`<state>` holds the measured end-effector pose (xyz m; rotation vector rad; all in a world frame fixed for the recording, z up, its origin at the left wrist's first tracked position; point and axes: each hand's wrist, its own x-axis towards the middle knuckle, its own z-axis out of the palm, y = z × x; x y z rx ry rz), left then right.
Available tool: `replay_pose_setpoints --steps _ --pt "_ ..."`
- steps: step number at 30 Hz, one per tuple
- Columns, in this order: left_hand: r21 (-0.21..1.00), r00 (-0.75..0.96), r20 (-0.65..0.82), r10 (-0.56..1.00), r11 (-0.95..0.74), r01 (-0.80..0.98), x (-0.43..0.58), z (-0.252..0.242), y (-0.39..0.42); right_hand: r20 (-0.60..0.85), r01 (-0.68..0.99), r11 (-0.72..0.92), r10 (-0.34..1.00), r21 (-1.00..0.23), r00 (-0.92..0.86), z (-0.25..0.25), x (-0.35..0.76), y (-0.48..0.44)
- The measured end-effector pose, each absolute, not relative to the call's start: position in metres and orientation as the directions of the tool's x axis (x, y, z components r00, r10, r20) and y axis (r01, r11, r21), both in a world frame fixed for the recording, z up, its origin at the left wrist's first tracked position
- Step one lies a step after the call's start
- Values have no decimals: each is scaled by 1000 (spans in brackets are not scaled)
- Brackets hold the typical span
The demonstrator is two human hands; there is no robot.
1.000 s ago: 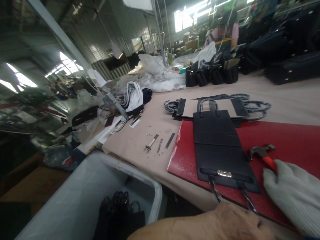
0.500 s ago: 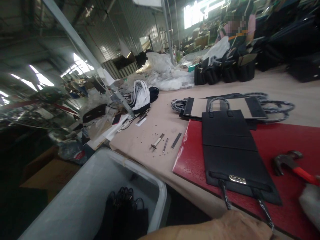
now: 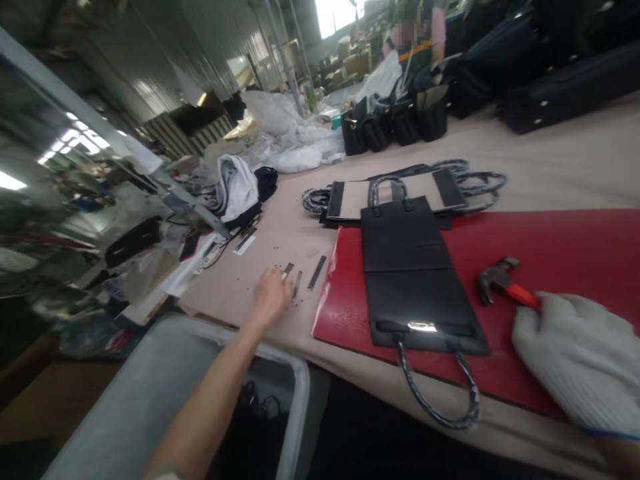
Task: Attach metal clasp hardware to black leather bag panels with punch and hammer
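Observation:
My bare left hand (image 3: 273, 293) is over a small metal tool (image 3: 287, 270), with only the tool's far end showing past the fingers. Blur hides whether the fingers are closed on it. My gloved right hand (image 3: 565, 347) grips the red handle of a claw hammer (image 3: 500, 279), whose head is above a red board (image 3: 520, 233). Between the hands, a flat black bag piece (image 3: 407, 257) with wrapped handles and a metal plate lies across the board. Beside my left hand are a thin metal rod (image 3: 297, 285) and a dark flat bar (image 3: 317, 273).
Behind the black piece lie stacked bag panels (image 3: 345, 199) with wrapped handles. Black bags (image 3: 383, 130) and clear plastic wrapping (image 3: 300, 150) stand farther back. A grey bin (image 3: 165, 333) holding dark handled pieces is below the table edge. A person (image 3: 415, 40) is in the background.
My left hand has left the bag piece's near handle and reached left to the small metal tool. My gloved right hand has come further into view with the hammer. The view has shifted right.

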<state>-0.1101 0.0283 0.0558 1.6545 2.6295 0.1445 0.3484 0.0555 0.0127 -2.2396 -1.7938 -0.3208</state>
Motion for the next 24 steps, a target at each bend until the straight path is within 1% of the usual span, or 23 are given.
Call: replay_pose_setpoints --steps 2,5,10,14,15,16,17,19,20,21,22,24 --pt "90 -448 -99 889 456 885 -138 53 44 301 985 -174 940 12 162 29 336 49" --pt "89 -456 -228 860 485 870 -161 46 61 300 987 -156 943 26 141 33 329 45" --pt "152 -461 -331 823 529 835 -176 38 72 333 985 -166 932 38 144 27 333 43" --pt "279 -455 -355 817 557 782 -182 41 62 340 984 -174 928 36 151 25 334 44" --pt "336 -448 -346 824 555 761 -183 44 57 337 984 -175 929 40 151 25 334 44" --pt "429 -440 -328 836 547 719 -182 47 50 332 983 -176 931 45 151 24 333 44" --pt "553 -430 -307 849 527 646 -180 51 43 326 983 -176 933 50 151 24 333 44" --pt "811 -407 -245 880 416 412 -168 58 28 315 982 -178 937 58 152 23 333 45" --pt "902 -400 -203 894 330 278 -158 60 21 311 982 -181 938 60 154 22 333 46" --pt "957 -396 -158 905 239 166 -144 61 14 308 981 -183 938 60 156 22 333 46" --pt "983 -392 -112 913 160 94 -129 59 9 306 980 -191 938 57 164 23 333 46" --pt "1000 -392 -28 920 26 -10 -93 51 2 293 983 -181 942 35 163 25 334 46"
